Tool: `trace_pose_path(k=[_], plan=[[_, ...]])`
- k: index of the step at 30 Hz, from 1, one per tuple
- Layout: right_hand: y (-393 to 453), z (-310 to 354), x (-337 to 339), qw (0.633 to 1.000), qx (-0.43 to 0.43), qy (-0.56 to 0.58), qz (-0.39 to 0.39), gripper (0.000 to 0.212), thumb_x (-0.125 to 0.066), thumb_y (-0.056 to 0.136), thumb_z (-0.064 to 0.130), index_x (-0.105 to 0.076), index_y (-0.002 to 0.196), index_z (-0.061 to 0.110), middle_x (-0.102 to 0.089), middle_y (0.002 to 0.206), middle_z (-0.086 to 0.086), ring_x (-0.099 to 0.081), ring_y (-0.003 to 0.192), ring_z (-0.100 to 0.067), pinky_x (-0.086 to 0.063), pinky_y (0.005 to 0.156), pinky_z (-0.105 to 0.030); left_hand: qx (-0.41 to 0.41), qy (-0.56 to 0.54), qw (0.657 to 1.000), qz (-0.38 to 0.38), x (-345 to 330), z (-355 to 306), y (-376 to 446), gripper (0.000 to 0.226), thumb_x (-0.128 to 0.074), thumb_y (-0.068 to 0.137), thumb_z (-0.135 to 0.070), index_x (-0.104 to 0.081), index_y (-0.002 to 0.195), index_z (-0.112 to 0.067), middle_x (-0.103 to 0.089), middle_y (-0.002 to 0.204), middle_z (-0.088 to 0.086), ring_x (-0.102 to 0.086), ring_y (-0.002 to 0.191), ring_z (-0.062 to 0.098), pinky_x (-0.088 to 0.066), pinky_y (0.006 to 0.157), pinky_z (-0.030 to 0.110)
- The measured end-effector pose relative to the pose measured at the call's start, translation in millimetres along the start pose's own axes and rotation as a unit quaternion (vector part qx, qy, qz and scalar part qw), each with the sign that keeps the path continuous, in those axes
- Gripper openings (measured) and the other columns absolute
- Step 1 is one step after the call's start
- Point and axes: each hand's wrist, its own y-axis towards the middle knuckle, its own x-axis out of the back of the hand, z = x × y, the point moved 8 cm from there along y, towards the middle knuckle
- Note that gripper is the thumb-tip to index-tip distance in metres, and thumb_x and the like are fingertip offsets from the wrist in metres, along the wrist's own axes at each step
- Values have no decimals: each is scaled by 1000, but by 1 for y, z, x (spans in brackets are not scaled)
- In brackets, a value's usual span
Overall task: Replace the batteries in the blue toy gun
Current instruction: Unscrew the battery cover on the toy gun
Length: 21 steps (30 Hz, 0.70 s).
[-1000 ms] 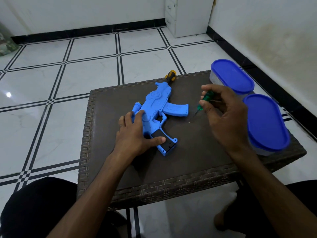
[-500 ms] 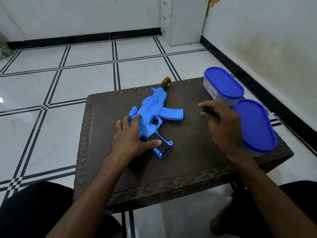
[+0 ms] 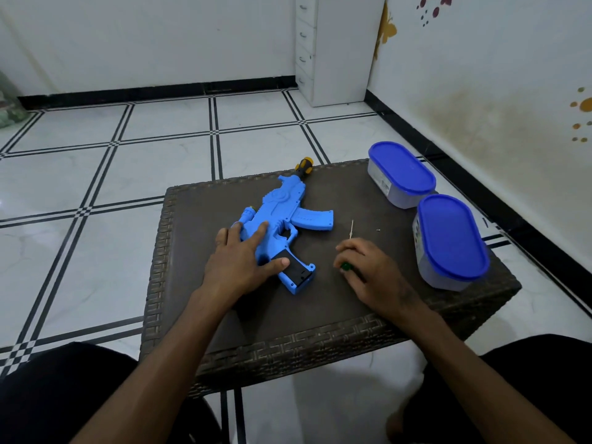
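His left hand [image 3: 238,264] lies flat, fingers straight, pressing the blue toy gun [image 3: 282,225]; his right hand [image 3: 368,270] curls around a green screwdriver [image 3: 347,256] on the table [image 3: 320,315].

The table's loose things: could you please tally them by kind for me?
Toy gun: 1, the blue toy gun under the left hand.
Screwdrivers: 2, the green screwdriver in the right hand, the yellow-and-black screwdriver.
Containers: 2, far container, near container.
Screw: 1, small screw.
Total: 6.

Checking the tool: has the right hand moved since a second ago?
Yes. The right hand dropped toward the table's near edge, laying the green screwdriver down.
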Motion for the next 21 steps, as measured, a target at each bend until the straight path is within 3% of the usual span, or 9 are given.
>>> trace_pose_path(k=[4,7,9,11,14,17,21], plan=[[-3,-4,0,999,-17,9,27,29,-60,73,-8,-68,91,14,-61,106,-2,-53,110,-14,-35,96,-10,-25,3,999,-21,10,4,-1,73,-51,89,-60,-18,151,-42,-15,158,6,-8,146,27,-28,114,46],[-4,-5,-2,998,-37,6,51,34,-57,72,-8,-68,98,12,-64,109,-4,-52,116,-18,-23,102,-8,-40,30,999,-23,13,3,-4,75,-60,89,-49,-20,152,-38,-20,156,9,-14,144,29,-29,113,43],[-4,-2,2,998,-53,9,31,37,-56,73,-8,-67,102,12,-63,111,-4,-51,117,-19,-30,104,-15,-38,50,998,-27,14,1,-6,75,-61,89,-44,-21,152,-36,-22,156,11,-16,144,30,-31,114,44],[-3,4,13,996,-83,26,-34,35,-57,77,-5,-66,105,13,-63,108,-2,-53,106,-14,-44,94,-23,-33,64,997,-31,16,-1,-7,74,-59,90,-41,-20,153,-35,-23,155,12,-18,143,30,-32,113,45],[1,13,15,982,-163,60,-67,22,-60,91,18,-64,113,17,-61,106,0,-56,91,-10,-52,81,-29,-23,72,997,-27,16,-3,-13,73,-57,90,-39,-19,153,-34,-25,154,13,-21,142,31,-36,111,46],[10,21,-14,966,-243,85,14,31,-56,91,48,-64,105,21,-61,99,2,-58,88,-12,-45,76,-26,-9,77,996,-32,17,3,-22,73,-56,90,-38,-20,153,-33,-27,152,13,-25,139,32,-38,109,46],[22,42,-35,950,-282,133,27,34,-60,86,52,-65,87,18,-60,85,3,-60,80,-15,-50,69,-31,10,77,996,-49,22,11,-33,71,-57,89,-37,-24,152,-33,-32,148,14,-30,136,32,-39,108,44]])
